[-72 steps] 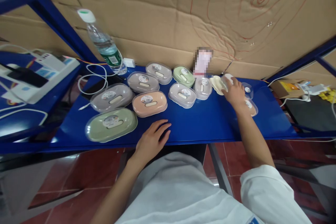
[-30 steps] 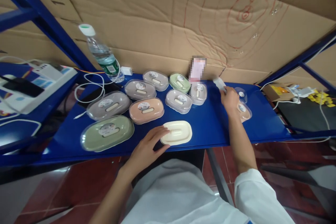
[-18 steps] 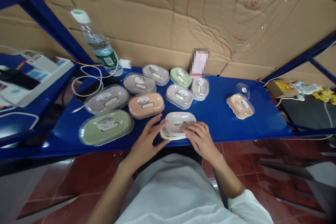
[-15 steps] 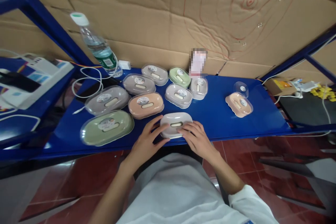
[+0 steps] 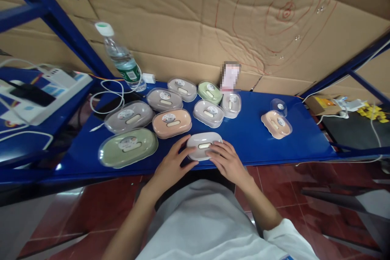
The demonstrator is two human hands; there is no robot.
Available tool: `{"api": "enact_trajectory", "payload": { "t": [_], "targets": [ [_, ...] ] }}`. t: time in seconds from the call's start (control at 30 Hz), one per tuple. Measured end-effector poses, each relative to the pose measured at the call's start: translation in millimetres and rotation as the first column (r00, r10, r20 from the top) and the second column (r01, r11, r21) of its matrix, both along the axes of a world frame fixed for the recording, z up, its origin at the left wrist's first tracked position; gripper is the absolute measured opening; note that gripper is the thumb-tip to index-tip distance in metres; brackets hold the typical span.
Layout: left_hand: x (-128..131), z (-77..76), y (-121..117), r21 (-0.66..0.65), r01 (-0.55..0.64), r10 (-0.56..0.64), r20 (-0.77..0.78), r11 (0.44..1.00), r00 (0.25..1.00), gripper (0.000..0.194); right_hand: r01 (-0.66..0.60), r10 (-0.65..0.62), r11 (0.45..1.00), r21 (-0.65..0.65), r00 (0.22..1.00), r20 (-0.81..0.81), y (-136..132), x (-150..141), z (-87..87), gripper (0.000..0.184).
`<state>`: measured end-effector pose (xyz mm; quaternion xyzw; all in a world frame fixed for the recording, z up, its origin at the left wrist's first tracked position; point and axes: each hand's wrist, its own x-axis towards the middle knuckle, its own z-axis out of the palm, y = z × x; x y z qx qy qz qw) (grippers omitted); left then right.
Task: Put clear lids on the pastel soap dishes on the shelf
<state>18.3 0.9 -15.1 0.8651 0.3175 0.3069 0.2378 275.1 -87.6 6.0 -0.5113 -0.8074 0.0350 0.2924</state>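
A person's left hand [image 5: 171, 165] and right hand [image 5: 232, 165] grasp a grey box [image 5: 201, 139] by opposite ends, where even pressure should stop either side tipping.

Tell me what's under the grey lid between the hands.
Under the grey lid, a cream strip shows through the slot; whatever else lies beneath is covered.
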Motion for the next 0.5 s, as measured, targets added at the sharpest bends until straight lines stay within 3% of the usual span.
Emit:
{"api": "enact_trajectory", "payload": {
  "t": [0.1, 0.2, 0.27, 0.3, 0.37, 0.4, 0.43, 0.47, 0.5],
  "targets": [
    [-0.1, 1.3, -1.1, 0.002, -0.011, 0.011, -0.005, 1.0, 1.0, 0.033, -0.011, 0.011, 1.0, 0.004, 1.0, 0.009, 0.7, 12.3, 5.1, 0.04],
    [0.1, 5.1, -1.8, 0.003, -0.016, 0.016, -0.005, 1.0, 1.0, 0.034, 0.201, -0.203, 0.976, 0.078, 0.979, 0.019, 13.7, 61.6, 30.4, 0.038],
    [0.1, 6.9, -1.8, 0.01, -0.014, 0.014, -0.005, 1.0, 1.0, 0.035, 0.464, -0.465, 0.885, 0.027, 0.883, 0.06, 31.7, 116.0, 55.7, 0.038],
    [0.0, 7.2, -1.5, 0.013, -0.012, 0.012, -0.004, 1.0, 1.0, 0.035, 0.595, -0.592, 0.803, -0.013, 0.801, 0.095, 42.8, 146.3, 68.6, 0.04],
    [-0.3, 6.9, -0.8, 0.011, -0.01, 0.01, -0.004, 1.0, 1.0, 0.036, 0.839, -0.82, 0.537, -0.089, 0.544, 0.175, 66.6, 205.0, 90.8, 0.041],
    [-0.4, 6.4, -0.4, 0.007, -0.009, 0.009, -0.006, 1.0, 1.0, 0.036, 0.878, -0.856, 0.465, -0.116, 0.479, 0.192, 78.3, 230.1, 99.0, 0.041],
    [-0.5, 5.8, 0.0, 0.003, -0.006, 0.006, -0.008, 1.0, 1.0, 0.035, 0.896, -0.873, 0.418, -0.149, 0.442, 0.208, 89.4, 251.0, 104.6, 0.043],
    [-0.5, 5.3, 0.4, -0.001, -0.005, 0.005, -0.008, 1.0, 1.0, 0.035, 0.898, -0.874, 0.406, -0.17, 0.436, 0.214, 99.6, 267.0, 107.6, 0.043],
    [-0.5, 4.9, 0.6, -0.005, -0.003, 0.003, -0.006, 1.0, 1.0, 0.034, 0.886, -0.865, 0.432, -0.169, 0.46, 0.201, 108.7, 278.4, 108.0, 0.042]
  ]
}}
